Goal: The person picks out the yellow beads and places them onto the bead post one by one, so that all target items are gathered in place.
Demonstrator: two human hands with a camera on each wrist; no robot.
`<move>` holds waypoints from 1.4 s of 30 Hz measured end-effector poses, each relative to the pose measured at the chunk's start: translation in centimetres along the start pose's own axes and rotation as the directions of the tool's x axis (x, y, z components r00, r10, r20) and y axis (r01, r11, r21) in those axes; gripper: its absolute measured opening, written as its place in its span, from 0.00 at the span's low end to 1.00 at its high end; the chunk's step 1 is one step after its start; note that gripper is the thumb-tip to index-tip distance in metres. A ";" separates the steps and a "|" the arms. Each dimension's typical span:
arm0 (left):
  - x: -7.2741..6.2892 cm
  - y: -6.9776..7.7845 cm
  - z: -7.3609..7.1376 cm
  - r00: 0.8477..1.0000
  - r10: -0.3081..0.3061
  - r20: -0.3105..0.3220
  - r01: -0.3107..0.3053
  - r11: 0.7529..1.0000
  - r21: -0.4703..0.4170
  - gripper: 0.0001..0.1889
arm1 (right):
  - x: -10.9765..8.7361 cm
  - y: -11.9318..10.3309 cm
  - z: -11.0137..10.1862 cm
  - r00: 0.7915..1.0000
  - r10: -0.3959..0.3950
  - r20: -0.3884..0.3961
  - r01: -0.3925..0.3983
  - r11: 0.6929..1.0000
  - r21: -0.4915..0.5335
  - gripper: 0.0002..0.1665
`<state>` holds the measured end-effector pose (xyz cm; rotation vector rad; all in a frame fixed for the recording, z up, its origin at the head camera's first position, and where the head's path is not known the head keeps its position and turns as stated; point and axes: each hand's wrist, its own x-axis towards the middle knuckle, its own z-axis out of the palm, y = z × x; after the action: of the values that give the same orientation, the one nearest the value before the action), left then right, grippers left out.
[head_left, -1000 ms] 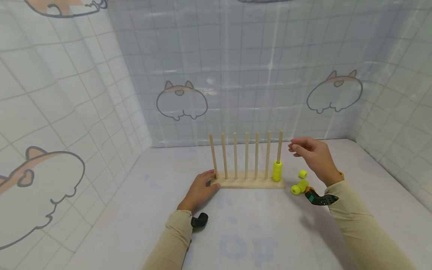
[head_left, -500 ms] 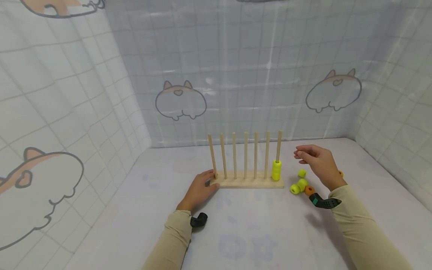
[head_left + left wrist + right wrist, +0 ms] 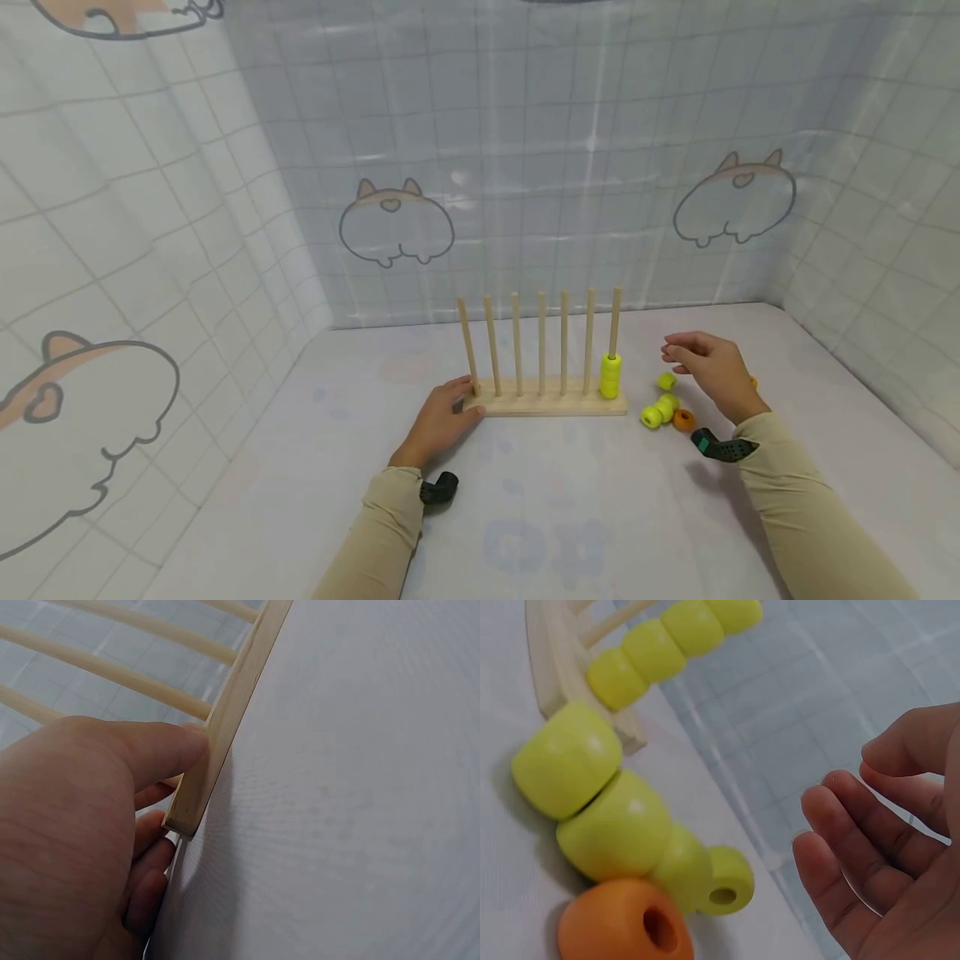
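The left hand [image 3: 441, 421] grips the left end of the wooden base [image 3: 551, 406]: thumb against the front face, fingers around the end and behind it. The right hand [image 3: 716, 375] is raised beside the right end, apart from the base; its fingers are loosely bent, with the thumb tip close to the index finger.

The base lies flat on the table [image 3: 555, 517]. Its long axis runs left to right across the person's front, roughly parallel to the foot of the rear sheet [image 3: 525, 183]. Seven rods [image 3: 542, 342] point upward from it in a single row along that axis. In the head view, the leftmost rod appears tilted outward to the left.

The rightmost rod carries a vertical stack of yellow beads [image 3: 611, 377], seated at the base; at least four are visible in the right wrist view.

To the right of the base, a short row of loose yellow beads [image 3: 669, 404] runs diagonally from near left to far right. An orange bead [image 3: 684, 415] sits just beside this row, its hole visible. Beyond the row lies a separate yellow bead [image 3: 667, 381].
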<state>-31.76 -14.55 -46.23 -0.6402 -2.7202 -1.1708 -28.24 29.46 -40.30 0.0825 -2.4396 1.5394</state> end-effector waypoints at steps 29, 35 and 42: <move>-0.2 -0.2 0.1 1.000 -0.005 0.003 0.005 1.000 0.012 0.28 | -0.4 2.2 0.3 0.998 0.065 0.016 -0.063 0.992 -0.113 0.30; -0.4 -0.1 0.0 1.000 -0.006 0.009 0.006 1.000 0.005 0.28 | -0.4 2.4 0.3 0.996 0.091 0.021 -0.088 0.986 -0.141 0.30; 0.0 -0.2 0.0 1.000 0.003 0.013 -0.004 1.000 0.017 0.28 | -0.4 2.8 0.2 0.992 0.117 0.054 -0.103 0.971 -0.214 0.29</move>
<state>-31.86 -14.68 -46.38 -0.6524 -2.7359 -1.1449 -28.37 30.48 -42.91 -0.0432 -2.6854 1.3292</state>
